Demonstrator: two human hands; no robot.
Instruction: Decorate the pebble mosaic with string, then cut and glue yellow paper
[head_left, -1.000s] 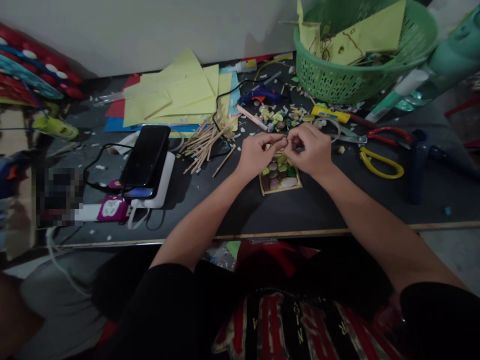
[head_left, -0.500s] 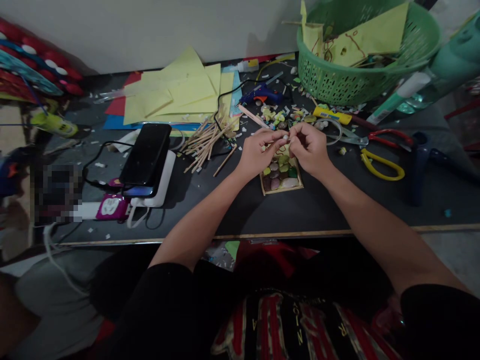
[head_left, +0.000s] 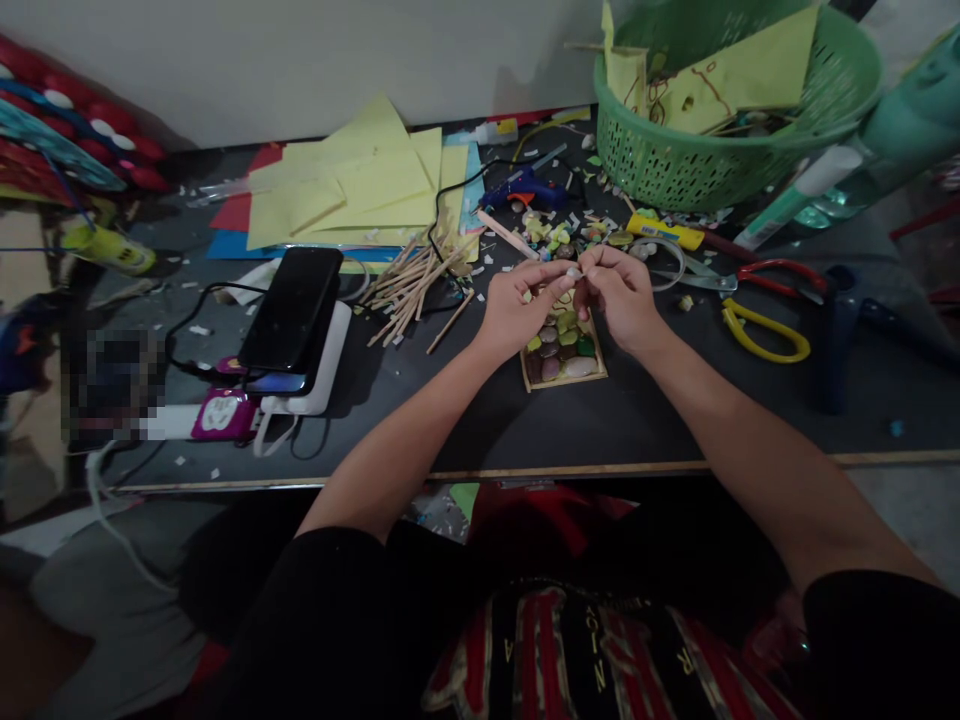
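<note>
Your left hand and right hand meet just above the small framed tile, fingertips of both pinched together on one tiny pale piece; too small to tell what it is. Fingers are together, clamped on that piece, not spread. The tile lies flat on the dark table, right under your hands, already part filled with coloured stones

Risks from here, as I judge them:
- the piece is tiny and held only at the fingertips, so any slip drops it into the scrap litter at 12 o'clock of the tile, where it would be hard to find again
- your wrists hang low over the tile, so a nudge could knock stones out of place or slide the frame; can't tell if the stones are fixed yet
- the glue gun sits at 11 o'clock of your hands with its cord running past the wooden sticks; reaching across could snag the cord or touch a hot nozzle, though I can't tell if it's on
- scissors lie at 3 o'clock of your right hand, blades toward you, near enough to catch a sweeping move
- the phone is stacked on a power bank at 9 o'clock, cables trailing, so an elbow could drag it
- the green basket at 1 o'clock is well apart, low risk
</note>
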